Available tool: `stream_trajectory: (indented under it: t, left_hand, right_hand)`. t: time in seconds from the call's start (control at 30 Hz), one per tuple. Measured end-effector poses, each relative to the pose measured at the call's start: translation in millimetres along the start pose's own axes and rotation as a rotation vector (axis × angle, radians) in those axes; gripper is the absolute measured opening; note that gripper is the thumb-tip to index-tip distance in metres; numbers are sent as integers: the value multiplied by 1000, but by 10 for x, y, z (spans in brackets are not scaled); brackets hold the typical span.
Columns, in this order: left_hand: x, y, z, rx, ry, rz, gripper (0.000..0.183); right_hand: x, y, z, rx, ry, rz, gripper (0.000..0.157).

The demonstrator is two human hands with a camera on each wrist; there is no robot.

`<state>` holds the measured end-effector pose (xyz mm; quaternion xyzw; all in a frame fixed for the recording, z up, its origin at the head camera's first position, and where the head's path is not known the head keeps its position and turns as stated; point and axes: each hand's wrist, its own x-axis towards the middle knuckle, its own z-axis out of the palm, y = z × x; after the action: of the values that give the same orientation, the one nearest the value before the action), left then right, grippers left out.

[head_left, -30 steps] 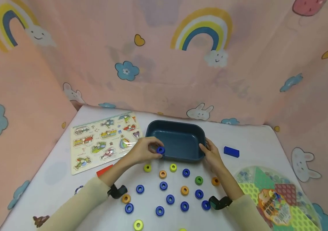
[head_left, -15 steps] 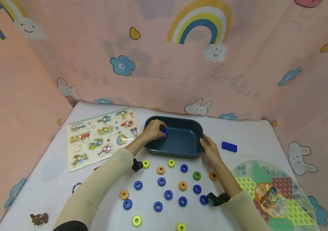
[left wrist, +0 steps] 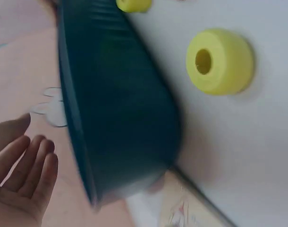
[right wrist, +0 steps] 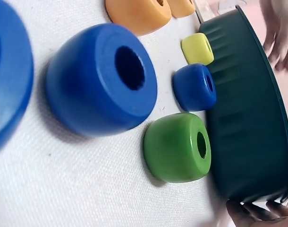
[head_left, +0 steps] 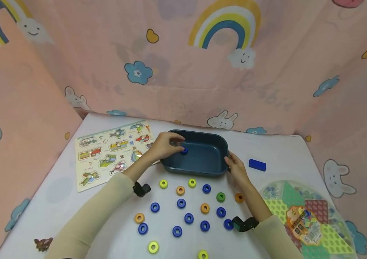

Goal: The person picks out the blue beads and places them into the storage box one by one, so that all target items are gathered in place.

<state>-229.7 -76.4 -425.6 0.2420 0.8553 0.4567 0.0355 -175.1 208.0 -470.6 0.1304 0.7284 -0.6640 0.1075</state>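
My left hand [head_left: 167, 145] hovers over the left part of a dark teal tray [head_left: 202, 170], thumb and fingers apart. In the left wrist view those fingers [left wrist: 40, 163] show beyond the tray's rim with nothing between them. Just past the fingertips, a blue bead [head_left: 185, 151] appears inside the tray. My right hand [head_left: 237, 169] grips the tray's right end; the right wrist view shows its fingers [right wrist: 257, 213] at the rim. In front of the tray lie loose beads, among them a green bead [head_left: 220, 196], a yellow bead [head_left: 192, 183] and an orange bead [head_left: 205, 208].
A picture puzzle board [head_left: 100, 172] lies left of the tray. To the right are a blue block [head_left: 257, 165] and a round clear case [head_left: 309, 216] of coloured boards and beads. A small brown animal figure [head_left: 43, 244] lies front left. Patterned pink cloth [head_left: 183, 100] walls the table.
My left hand carried the blue bead from the tray's front rim to over its inside and let it go, then drew slightly left. The right hand stays on the tray.
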Motion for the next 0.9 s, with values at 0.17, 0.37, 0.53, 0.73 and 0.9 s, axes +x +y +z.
stream_trajectory:
  t: [0.17, 0.37, 0.53, 0.73, 0.9]
  left_hand:
    - [-407, 78, -124, -48, -55, 52, 25]
    - [-1057, 21, -93, -49, -235, 47, 29]
    - [-1550, -103, 16, 44, -335, -87, 35]
    - [-1799, -204, 198, 99, -248, -137, 34]
    - [-1845, -217, 266, 102, -180, -131, 31]
  right_hand:
    - [7, 12, -12, 6, 7, -6, 50]
    - [5, 15, 8, 3, 10, 8, 51]
    - [17, 16, 22, -10, 9, 12, 51]
    - [13, 4, 7, 1, 10, 18, 52]
    - [6, 9, 8, 13, 5, 21, 52]
